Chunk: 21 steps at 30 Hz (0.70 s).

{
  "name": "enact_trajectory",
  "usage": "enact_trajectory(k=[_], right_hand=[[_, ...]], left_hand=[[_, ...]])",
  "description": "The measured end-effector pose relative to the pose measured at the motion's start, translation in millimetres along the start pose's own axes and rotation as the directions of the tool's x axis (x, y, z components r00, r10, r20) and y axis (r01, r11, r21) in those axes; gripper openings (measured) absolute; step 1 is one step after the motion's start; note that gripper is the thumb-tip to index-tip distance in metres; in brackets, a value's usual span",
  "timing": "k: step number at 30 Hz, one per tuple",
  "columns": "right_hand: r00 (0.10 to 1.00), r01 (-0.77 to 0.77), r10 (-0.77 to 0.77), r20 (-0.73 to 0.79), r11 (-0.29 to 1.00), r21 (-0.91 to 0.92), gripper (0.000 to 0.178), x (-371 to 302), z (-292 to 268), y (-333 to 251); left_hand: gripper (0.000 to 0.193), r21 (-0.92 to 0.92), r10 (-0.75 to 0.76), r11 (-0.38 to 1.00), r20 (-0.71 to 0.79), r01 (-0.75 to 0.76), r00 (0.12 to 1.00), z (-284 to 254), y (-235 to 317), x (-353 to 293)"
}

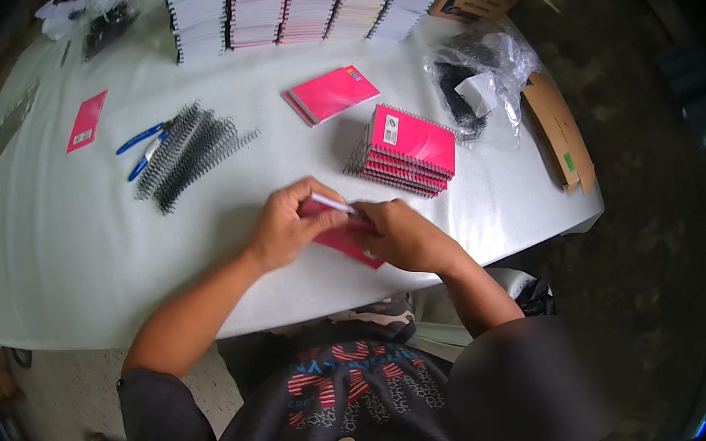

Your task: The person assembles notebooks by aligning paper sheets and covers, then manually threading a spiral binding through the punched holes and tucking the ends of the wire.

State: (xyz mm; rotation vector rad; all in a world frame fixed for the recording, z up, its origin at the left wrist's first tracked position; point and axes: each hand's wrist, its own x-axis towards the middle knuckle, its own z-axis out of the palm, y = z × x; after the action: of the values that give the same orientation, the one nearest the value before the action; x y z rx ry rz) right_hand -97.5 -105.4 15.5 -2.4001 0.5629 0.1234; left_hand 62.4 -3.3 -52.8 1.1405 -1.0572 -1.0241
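One pink booklet (343, 240), near-left of the spiral-bound stack (412, 145), is gripped by left hand (287, 228) and right hand (406, 236); binding seems in hand, next needing steady threading.

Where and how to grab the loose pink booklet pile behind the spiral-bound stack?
I'd pinch the pink booklet pile across its thickness at the left short edge, coming from the left. It lies flat, and its layers show along that edge, so fingers should find purchase. The spiral-bound stack sits close to its near-right corner, making that side tighter.
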Motion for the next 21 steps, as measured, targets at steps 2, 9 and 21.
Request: enact_trajectory(k=[2,9,21], right_hand=[[1.000,-0.015,0.014,-0.013,0.994,-0.105,0.031,-4.1,-4.5,-6.1],[0.990,0.011,-0.013,0.142,1.000,0.017,0.039,-4.6,-10.1,-14.6],[0.991,0.075,-0.084,-0.106,0.994,-0.082,0.036,-11.3,-18.4,-31.4]], left_hand=[[0.016,0.055,0.098,0.994,0.016,-0.099,0.995,7.2,-4.0,-5.5],[0.008,-0.040,0.018,0.999,-0.001,-0.018,1.000,18.7,11.2,-12.5],[0.025,-0.234,0.071,0.968,-0.090,-0.090,0.993,20.0,3.8,-13.3]])
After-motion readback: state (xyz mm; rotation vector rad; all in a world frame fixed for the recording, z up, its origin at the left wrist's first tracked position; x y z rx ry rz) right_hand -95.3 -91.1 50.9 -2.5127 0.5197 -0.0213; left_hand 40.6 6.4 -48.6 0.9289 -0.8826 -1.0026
